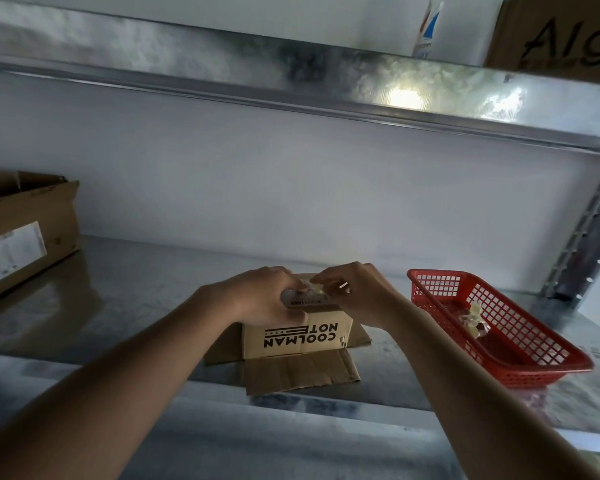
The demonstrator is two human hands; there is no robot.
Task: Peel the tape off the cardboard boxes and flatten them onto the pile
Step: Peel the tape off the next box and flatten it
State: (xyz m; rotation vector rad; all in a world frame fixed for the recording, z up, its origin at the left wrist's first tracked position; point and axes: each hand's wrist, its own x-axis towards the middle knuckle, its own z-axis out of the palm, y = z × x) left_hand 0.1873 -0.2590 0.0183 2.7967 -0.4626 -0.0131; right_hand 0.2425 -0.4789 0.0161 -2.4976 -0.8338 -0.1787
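A small brown cardboard box (298,336) printed "COOLMAN NOT" upside down stands on flattened cardboard (302,374) on the metal shelf. My left hand (262,296) grips the box's top left corner, thumb down its front face. My right hand (355,292) pinches a strip of clear tape (317,288) at the box's top, beside a white label. Most of the box's top is hidden behind both hands.
A red plastic basket (534,355) with crumpled tape scraps (473,318) sits to the right. A large open cardboard box (25,233) stands at far left. An upper metal shelf (291,77) hangs overhead, with another box (561,36) on it. A steel upright (589,230) rises at right.
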